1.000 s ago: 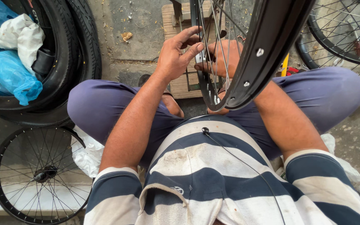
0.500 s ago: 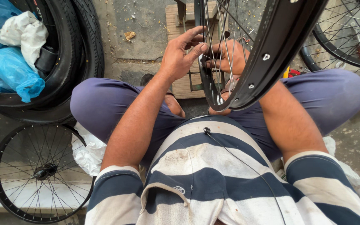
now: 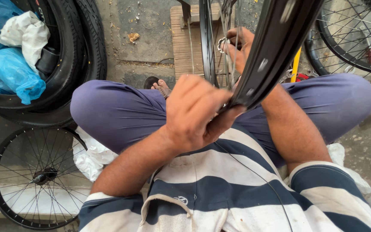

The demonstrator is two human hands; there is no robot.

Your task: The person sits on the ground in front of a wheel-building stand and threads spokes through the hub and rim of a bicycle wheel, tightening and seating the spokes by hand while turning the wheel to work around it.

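Looking down from the head view, the black wheel rim (image 3: 275, 51) is seen pinched at its lower edge by the curled fingers (image 3: 220, 112) of the left hand (image 3: 196, 114), above the lap. Beyond them, the right hand (image 3: 239, 47) is closed among the spokes (image 3: 226, 41), its fingers wrapped around a small metal part (image 3: 222, 43).

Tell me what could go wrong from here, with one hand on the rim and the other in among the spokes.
1. The left hand grips the black rim only at its near edge; the wheel could twist or slip off the lap.
2. The right hand sits among thin spokes by the hub; fingers could get pinched if the wheel turns.
3. The bare foot lies just under the rim.
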